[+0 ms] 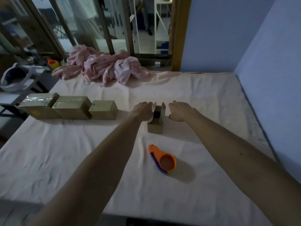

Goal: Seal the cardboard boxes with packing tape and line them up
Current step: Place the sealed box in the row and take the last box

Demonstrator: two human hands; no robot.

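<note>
Three closed boxes (pixel 71 110), one tape dispenser (pixel 162 159), one open box (pixel 155 128) whose flap the left hand (pixel 143 110) grips; right hand (pixel 180 111) relaxed.

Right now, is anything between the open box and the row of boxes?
Nothing visible. Only bare sheet lies between the open box and the row; the left hand is at its flap, the tape dispenser nearer.

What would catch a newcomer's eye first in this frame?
The left hand and right hand flank a small open box with raised flaps, in the middle of the white sheet. An orange tape dispenser lies in front of it, nearer the camera, and three closed boxes stand in a row to the left.
</note>
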